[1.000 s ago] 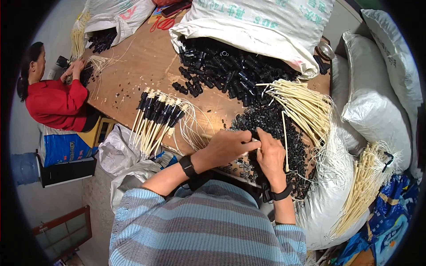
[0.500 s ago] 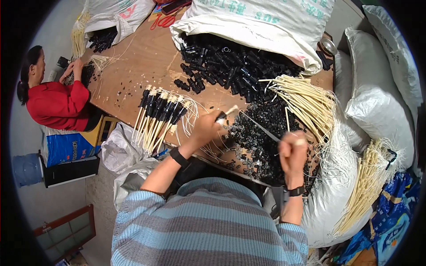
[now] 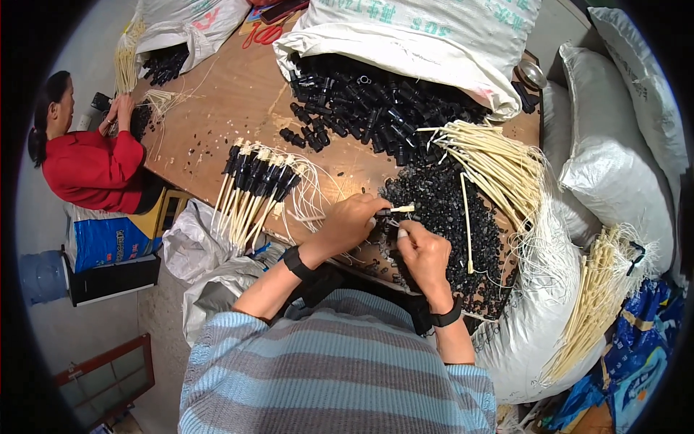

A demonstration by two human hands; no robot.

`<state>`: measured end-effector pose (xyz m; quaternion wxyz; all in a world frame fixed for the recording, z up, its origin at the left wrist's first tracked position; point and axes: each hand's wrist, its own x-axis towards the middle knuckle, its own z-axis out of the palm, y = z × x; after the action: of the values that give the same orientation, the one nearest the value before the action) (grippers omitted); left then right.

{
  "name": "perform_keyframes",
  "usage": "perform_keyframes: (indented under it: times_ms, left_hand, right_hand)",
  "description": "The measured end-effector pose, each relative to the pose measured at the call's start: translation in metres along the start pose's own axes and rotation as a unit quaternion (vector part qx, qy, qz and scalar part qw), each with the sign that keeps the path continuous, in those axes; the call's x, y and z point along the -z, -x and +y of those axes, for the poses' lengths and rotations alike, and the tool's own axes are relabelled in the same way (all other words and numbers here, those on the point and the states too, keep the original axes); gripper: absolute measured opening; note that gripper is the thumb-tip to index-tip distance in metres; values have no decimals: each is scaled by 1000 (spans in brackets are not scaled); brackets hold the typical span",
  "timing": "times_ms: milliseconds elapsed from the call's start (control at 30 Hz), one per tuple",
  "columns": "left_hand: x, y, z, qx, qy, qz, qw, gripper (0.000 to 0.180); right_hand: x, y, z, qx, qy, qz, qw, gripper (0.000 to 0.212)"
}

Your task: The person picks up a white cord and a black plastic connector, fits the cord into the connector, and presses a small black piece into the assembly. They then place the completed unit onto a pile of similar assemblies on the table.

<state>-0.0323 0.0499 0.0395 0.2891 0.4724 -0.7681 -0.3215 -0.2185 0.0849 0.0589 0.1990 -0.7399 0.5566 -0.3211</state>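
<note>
My left hand is closed in a pinch on a small dark fitting with a cream-coloured end sticking out to the right. Just beside it, my right hand has its thumb and finger pressed together at a thin white cord. Both hands are over the near edge of a heap of small black clips. One pale stick lies on that heap, to the right of my right hand. Left of my hands rests a row of pale sticks with black sleeves and loose white cords.
Black tubular fittings spill from a white woven sack at the back. A bundle of pale sticks lies at the right. Red scissors lie far back. A co-worker in red works at the table's left; stuffed sacks stand right.
My right hand has moved left, close to my left hand; the cord stretched between them is no longer taut. My left hand has lowered slightly. The lone stick is now fully uncovered.
</note>
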Motion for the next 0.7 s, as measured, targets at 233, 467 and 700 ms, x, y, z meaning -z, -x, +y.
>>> perform_keyframes:
  times_ms: [233,467,700]
  left_hand:
    - [2,2,4,-15,-89,-18,996,39]
    - [-5,1,9,-65,-60,17,996,33]
    - [-3,-9,16,98,157,-48,982,33]
  right_hand:
    - [-3,-2,4,-27,-9,30,999,10]
    - [-6,2,7,-25,-31,6,999,9]
    - [-1,3,3,-11,-45,-24,999,10]
